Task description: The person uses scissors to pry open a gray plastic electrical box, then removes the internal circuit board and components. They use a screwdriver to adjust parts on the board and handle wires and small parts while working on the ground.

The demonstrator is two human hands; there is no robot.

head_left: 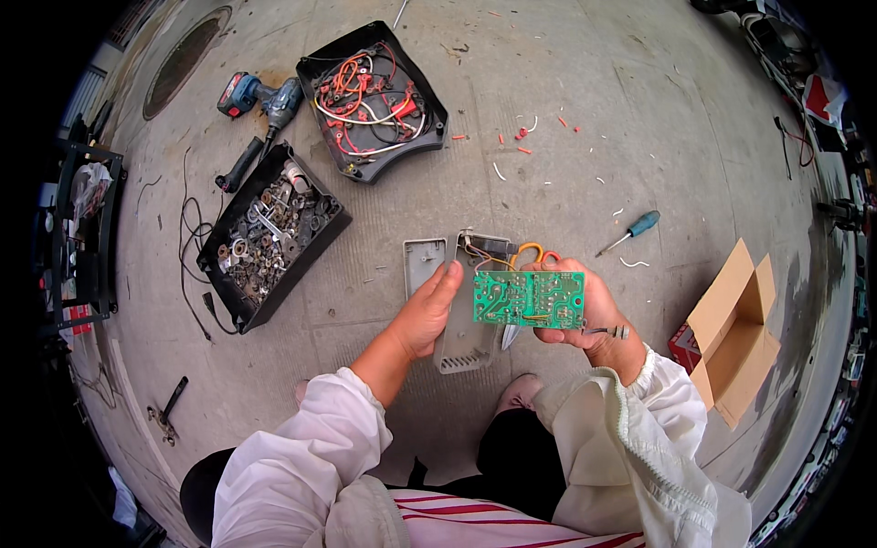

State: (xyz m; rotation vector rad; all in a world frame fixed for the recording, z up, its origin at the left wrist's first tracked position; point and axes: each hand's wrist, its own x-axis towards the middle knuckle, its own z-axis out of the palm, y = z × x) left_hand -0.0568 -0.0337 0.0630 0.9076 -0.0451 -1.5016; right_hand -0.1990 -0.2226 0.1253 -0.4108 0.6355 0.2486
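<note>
My left hand [432,310] grips the edge of a grey plastic housing [470,352], thumb on its near wall. A black component with thin wires [489,246] sits at the housing's far end. My right hand [600,301] is closed round the right end of a green circuit board [528,300], its soldered side facing up. A small grey metal part [609,331] sticks out beside my right fingers; its kind is unclear. Behind the board lie what look like scissors with orange handles [528,247], mostly hidden. A second grey cover [423,259] rests on the ground beside my left hand.
A black bin of metal hardware [274,233], a black tray of wires [379,164] and a cordless power tool [269,100] stand at far left. A screwdriver [639,226] and an open cardboard box [735,333] lie right. Wire scraps [523,133] dot the concrete.
</note>
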